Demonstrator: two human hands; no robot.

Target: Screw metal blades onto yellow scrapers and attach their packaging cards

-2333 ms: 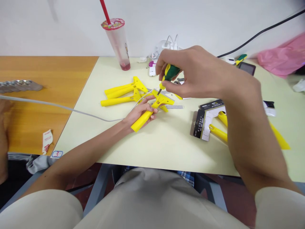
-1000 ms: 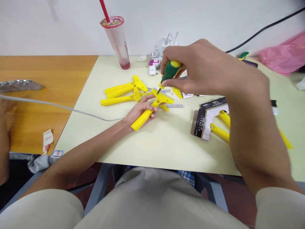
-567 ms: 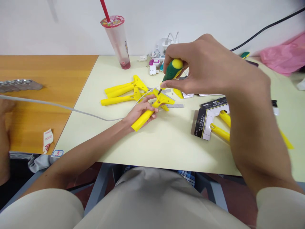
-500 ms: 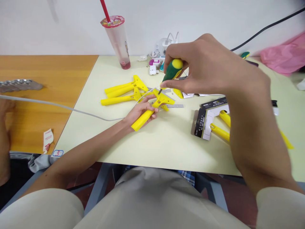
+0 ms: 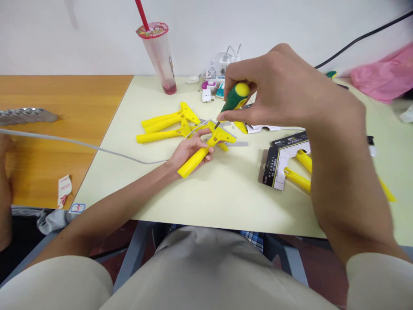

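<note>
A yellow scraper (image 5: 192,162) lies across my left hand (image 5: 190,150), whose fingers are closed around it near the head. My right hand (image 5: 274,88) grips a green and yellow screwdriver (image 5: 232,100) by its handle, tilted, with the tip down on the scraper's head. Whether the tip sits in a screw is too small to tell. Just beyond my left hand lie several yellow scraper parts (image 5: 161,136). A flat metal blade (image 5: 240,144) shows on the table behind the held scraper.
A drink cup (image 5: 161,60) with a red straw stands at the back. Plugs and a power strip (image 5: 222,69) are by the wall. Packaged scrapers (image 5: 274,172) lie right, partly behind my forearm. A grey cable (image 5: 122,157) crosses from the left. Another person's arm shows far left.
Very little differs. My right hand and the screwdriver handle have shifted slightly, while the scraper in my left hand stays in place.
</note>
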